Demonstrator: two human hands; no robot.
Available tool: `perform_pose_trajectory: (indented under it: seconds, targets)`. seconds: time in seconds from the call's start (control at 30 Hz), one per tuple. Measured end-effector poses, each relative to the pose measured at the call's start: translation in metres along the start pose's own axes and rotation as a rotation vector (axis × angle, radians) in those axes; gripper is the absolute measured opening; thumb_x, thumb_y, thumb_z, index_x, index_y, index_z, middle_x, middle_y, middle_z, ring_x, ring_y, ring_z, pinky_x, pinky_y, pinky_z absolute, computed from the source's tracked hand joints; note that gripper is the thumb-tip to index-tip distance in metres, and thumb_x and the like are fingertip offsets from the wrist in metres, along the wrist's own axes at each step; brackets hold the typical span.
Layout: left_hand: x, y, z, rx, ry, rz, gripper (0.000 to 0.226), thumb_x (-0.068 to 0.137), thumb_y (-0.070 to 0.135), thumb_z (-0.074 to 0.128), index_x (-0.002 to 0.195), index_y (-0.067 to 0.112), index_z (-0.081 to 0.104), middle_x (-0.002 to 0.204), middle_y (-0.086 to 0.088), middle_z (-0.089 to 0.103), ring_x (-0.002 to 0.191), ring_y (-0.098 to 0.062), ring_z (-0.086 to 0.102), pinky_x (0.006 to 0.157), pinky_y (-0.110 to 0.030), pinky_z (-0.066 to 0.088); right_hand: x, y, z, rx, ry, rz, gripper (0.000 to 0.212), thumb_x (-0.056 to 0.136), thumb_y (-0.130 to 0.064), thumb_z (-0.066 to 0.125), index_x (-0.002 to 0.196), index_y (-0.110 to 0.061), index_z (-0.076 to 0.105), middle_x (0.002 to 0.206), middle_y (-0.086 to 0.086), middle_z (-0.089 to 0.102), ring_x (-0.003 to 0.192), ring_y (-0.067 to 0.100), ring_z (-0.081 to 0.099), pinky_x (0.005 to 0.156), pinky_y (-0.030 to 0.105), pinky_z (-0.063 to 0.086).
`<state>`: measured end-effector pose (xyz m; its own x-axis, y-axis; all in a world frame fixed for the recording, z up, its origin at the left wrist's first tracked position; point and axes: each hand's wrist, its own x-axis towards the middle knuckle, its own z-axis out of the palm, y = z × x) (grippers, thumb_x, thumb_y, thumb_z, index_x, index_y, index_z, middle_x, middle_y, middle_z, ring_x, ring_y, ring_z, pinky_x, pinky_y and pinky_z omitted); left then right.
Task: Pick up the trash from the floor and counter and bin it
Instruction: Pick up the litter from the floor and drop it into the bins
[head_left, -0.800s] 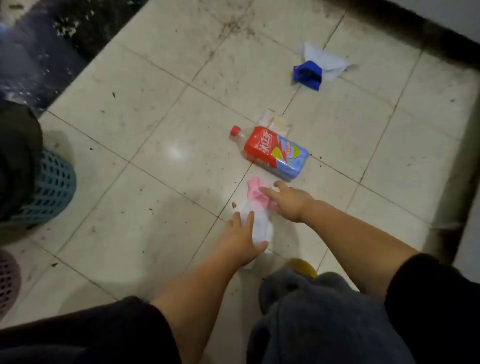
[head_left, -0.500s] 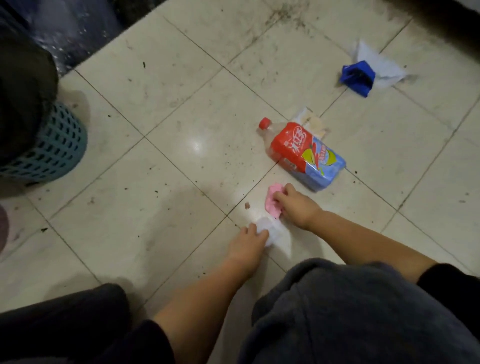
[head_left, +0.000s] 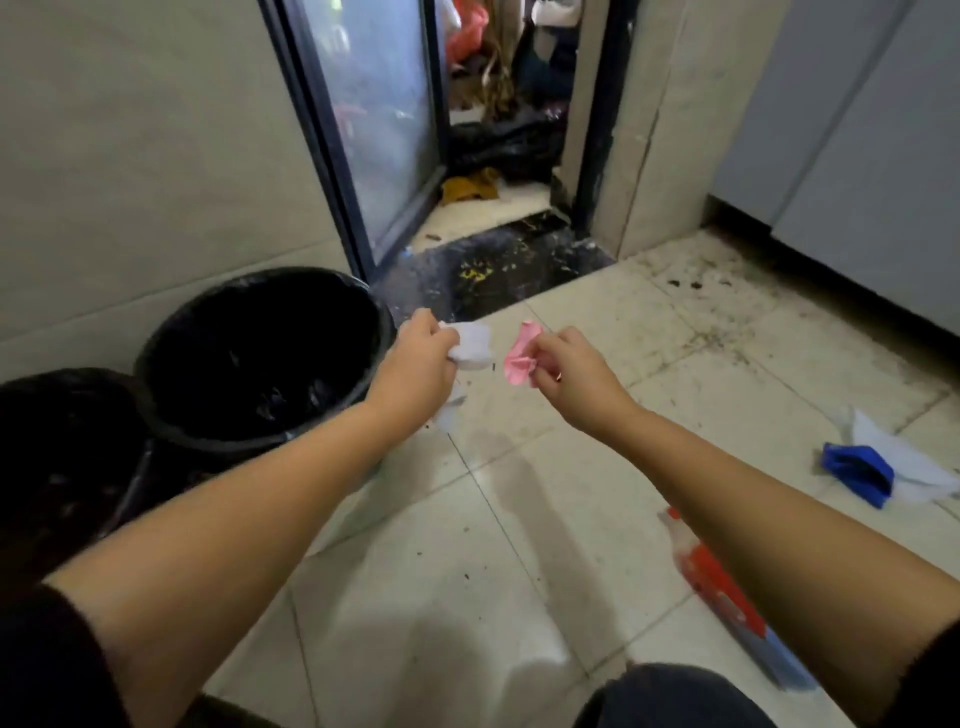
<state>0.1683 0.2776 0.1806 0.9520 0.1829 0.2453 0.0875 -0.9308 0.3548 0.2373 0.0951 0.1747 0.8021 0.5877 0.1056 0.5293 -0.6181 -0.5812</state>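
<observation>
Head view, bottle (head_left: 727, 587) label writing unreadable

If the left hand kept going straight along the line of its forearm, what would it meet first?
Probably nothing nearby: the left hand, holding crumpled white paper, points up and right past the black-lined round bin toward the dark speckled door threshold. Depth is unclear, so the bin's rim may be close.

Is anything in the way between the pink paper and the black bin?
Only the left hand with its white tissue sits between the pink paper in the right hand and the open bin. Nothing covers the bin.
</observation>
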Motion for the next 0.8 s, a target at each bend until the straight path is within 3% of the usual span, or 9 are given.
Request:
perform_pose_trajectory:
  seconds: [0.17,0.3,0.47,0.5,0.57,0.6,0.67,0.73,0.8]
  targets:
    - [0.017,-0.116,-0.072,0.117,0.117,-0.037,0.01,0.085,0.0,0.052,0.089,-0.006,0.059,0.1,-0.024,0.048,0.093,-0.035,0.05,0.074,-0.047,0.048,0.074,-0.101,0.037,0.032,0.05,-0.197,0.02,0.088,-0.006,0.053,0.107,-0.006,0.061,0.093,0.005,0.041,0.082,0.023,0.048,0.072,0.026,0.036]
    - [0.009,-0.198,-0.073,0.22,0.01,-0.157,0.014,0.086,0.002,0.052,0.092,-0.007,0.06,0.104,-0.025,0.048,0.096,-0.039,0.051,0.074,-0.046,0.045,0.117,-0.145,0.104,-0.075,-0.168,-0.201,0.026,0.089,-0.01,0.05,0.113,-0.008,0.058,0.102,0.016,0.046,0.094,0.037,0.056,0.087,0.042,0.048]
    - [-0.001,-0.244,-0.041,0.372,-0.616,-0.302,0.027,0.088,0.005,0.054,0.114,-0.003,0.055,0.127,-0.022,0.041,0.116,-0.043,0.044,0.097,-0.048,0.045,0.148,-0.181,0.178,-0.441,-0.735,-0.034,0.041,0.095,-0.019,0.048,0.133,-0.004,0.048,0.137,0.018,0.049,0.128,0.035,0.047,0.107,0.035,0.037]
    - [-0.003,-0.246,-0.035,0.374,-0.754,-0.292,0.034,0.088,0.005,0.056,0.12,-0.004,0.053,0.132,-0.022,0.04,0.12,-0.043,0.042,0.1,-0.047,0.044,0.149,-0.183,0.191,-0.513,-0.824,0.019,0.04,0.093,-0.024,0.052,0.127,-0.004,0.053,0.128,0.016,0.058,0.118,0.034,0.055,0.097,0.034,0.043]
    - [-0.006,-0.247,-0.024,0.398,-0.967,-0.248,0.044,0.091,0.013,0.057,0.131,-0.002,0.048,0.14,-0.02,0.041,0.124,-0.041,0.042,0.103,-0.043,0.041,0.146,-0.178,0.209,-0.505,-0.933,0.139,0.022,0.088,-0.028,0.059,0.097,-0.008,0.064,0.086,0.01,0.066,0.075,0.026,0.062,0.065,0.029,0.047]
    - [-0.007,-0.246,-0.023,0.415,-1.025,-0.226,0.046,0.093,0.019,0.055,0.136,0.004,0.046,0.143,-0.017,0.042,0.126,-0.039,0.043,0.105,-0.041,0.041,0.143,-0.176,0.213,-0.479,-0.931,0.168,0.016,0.088,-0.026,0.06,0.089,-0.01,0.061,0.075,0.006,0.061,0.065,0.021,0.058,0.059,0.027,0.045]
    - [-0.005,-0.245,-0.024,0.411,-1.045,-0.21,0.052,0.093,0.029,0.055,0.142,0.017,0.041,0.145,-0.013,0.041,0.125,-0.036,0.046,0.106,-0.04,0.043,0.142,-0.176,0.203,-0.466,-0.889,0.118,0.012,0.089,-0.019,0.062,0.097,-0.011,0.061,0.088,0.008,0.062,0.08,0.026,0.06,0.073,0.032,0.049]
    - [0.001,-0.241,-0.036,0.357,-0.959,-0.261,0.054,0.092,0.031,0.054,0.142,0.019,0.039,0.143,-0.016,0.037,0.125,-0.037,0.044,0.102,-0.04,0.046,0.151,-0.177,0.185,-0.482,-0.727,0.023,0.025,0.09,-0.014,0.058,0.113,-0.004,0.062,0.113,0.017,0.063,0.104,0.034,0.06,0.089,0.038,0.049]
    - [0.012,-0.231,-0.054,0.328,-0.808,-0.244,0.045,0.095,0.029,0.05,0.137,0.015,0.044,0.138,-0.02,0.039,0.123,-0.038,0.044,0.099,-0.041,0.044,0.159,-0.178,0.157,-0.428,-0.522,-0.029,0.028,0.089,-0.011,0.053,0.115,-0.004,0.062,0.118,0.02,0.063,0.109,0.037,0.06,0.092,0.038,0.049]
